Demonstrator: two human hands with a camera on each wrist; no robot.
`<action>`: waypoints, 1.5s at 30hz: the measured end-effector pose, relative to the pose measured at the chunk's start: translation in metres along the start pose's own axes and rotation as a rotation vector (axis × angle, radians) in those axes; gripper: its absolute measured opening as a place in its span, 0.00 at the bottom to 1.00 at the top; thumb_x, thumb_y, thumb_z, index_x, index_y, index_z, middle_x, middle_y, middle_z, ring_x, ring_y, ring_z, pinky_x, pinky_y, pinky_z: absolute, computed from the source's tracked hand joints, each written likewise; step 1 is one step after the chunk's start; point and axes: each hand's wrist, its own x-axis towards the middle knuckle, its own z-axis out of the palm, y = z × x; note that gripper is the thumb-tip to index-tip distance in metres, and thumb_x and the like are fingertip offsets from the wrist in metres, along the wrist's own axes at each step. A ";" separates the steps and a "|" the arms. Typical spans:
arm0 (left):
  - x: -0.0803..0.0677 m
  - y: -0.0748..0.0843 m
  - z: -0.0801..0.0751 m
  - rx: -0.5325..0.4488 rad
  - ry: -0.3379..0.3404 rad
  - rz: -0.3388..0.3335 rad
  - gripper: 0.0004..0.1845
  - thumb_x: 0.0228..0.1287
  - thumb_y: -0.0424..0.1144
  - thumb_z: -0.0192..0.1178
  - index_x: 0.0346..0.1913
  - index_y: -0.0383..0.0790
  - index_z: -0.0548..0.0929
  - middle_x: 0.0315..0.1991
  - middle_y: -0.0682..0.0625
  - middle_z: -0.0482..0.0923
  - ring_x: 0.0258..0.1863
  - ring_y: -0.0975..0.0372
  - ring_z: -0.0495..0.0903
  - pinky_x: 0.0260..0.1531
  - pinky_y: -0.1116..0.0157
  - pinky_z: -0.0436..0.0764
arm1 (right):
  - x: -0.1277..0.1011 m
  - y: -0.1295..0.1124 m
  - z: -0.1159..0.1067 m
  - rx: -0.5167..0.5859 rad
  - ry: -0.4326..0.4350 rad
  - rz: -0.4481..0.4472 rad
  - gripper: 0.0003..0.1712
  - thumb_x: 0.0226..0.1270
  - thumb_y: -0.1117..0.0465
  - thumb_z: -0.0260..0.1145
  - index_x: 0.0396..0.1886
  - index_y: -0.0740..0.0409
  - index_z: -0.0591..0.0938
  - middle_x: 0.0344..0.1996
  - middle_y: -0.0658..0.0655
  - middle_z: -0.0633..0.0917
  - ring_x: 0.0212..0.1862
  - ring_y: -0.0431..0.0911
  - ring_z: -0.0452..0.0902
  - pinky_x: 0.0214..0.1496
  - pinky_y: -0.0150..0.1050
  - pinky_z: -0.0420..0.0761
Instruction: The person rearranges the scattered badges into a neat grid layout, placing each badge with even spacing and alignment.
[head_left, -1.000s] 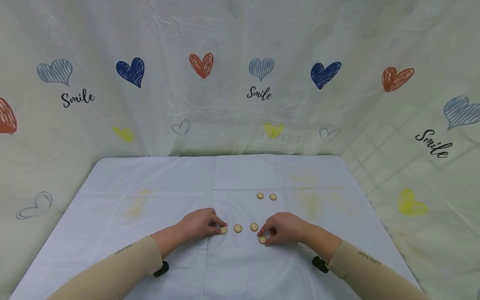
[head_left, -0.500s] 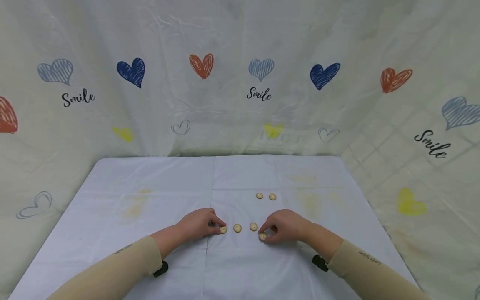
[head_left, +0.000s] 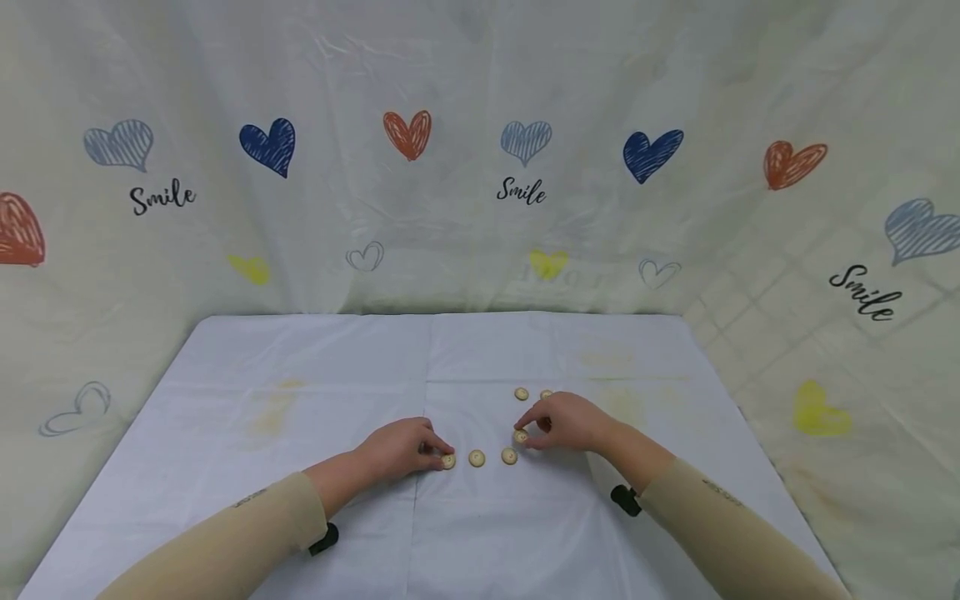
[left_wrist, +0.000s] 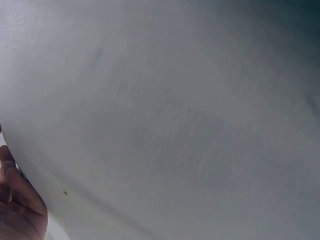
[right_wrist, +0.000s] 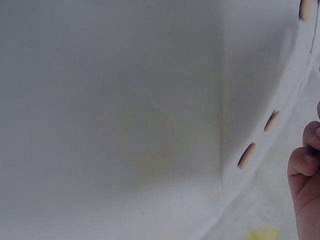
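Observation:
In the head view, my left hand [head_left: 401, 447] rests on the cloth at the centre-left, thumb and index finger pinching a small pale round wooden disc [head_left: 448, 461]. To the right of it lie two similar discs, a middle disc [head_left: 477, 458] and a right disc [head_left: 509, 456]. My right hand [head_left: 566, 422] pinches another wooden disc [head_left: 521, 436] between thumb and forefinger, just above the right end of that row. Dark marks show on the discs but are too small to read. Only part of each hand shows in the wrist views, without the held discs.
Behind my right hand lie two more discs, a far-left disc [head_left: 521, 394] and a far-right disc [head_left: 546, 394] partly covered by the fingers. A white cloth [head_left: 337, 358] with yellowish stains covers the table. A heart-printed curtain [head_left: 450, 208] stands at the back and sides.
My right hand has carried its disc away from me, from in front of the row's right end to behind it. My left hand has stayed in place on its disc.

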 end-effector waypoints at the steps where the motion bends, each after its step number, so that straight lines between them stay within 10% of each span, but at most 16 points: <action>1: 0.001 0.000 0.000 -0.003 -0.002 0.000 0.13 0.59 0.49 0.71 0.47 0.57 0.91 0.30 0.65 0.73 0.29 0.72 0.71 0.30 0.69 0.72 | 0.004 0.002 -0.001 -0.002 0.003 0.017 0.09 0.63 0.48 0.72 0.43 0.37 0.90 0.17 0.38 0.74 0.24 0.33 0.67 0.32 0.33 0.70; 22: 0.008 0.004 0.004 0.022 -0.023 0.006 0.13 0.60 0.50 0.71 0.48 0.58 0.91 0.30 0.65 0.73 0.29 0.72 0.71 0.31 0.70 0.72 | 0.076 0.022 -0.004 -0.030 0.012 0.242 0.14 0.62 0.46 0.72 0.46 0.41 0.90 0.24 0.43 0.79 0.31 0.41 0.72 0.38 0.40 0.71; 45: 0.006 0.001 0.002 0.018 -0.004 0.009 0.13 0.59 0.48 0.71 0.47 0.55 0.91 0.29 0.65 0.74 0.29 0.72 0.71 0.30 0.70 0.72 | 0.058 0.016 -0.010 0.060 0.039 0.260 0.19 0.59 0.45 0.75 0.49 0.41 0.89 0.22 0.44 0.79 0.29 0.40 0.71 0.36 0.37 0.71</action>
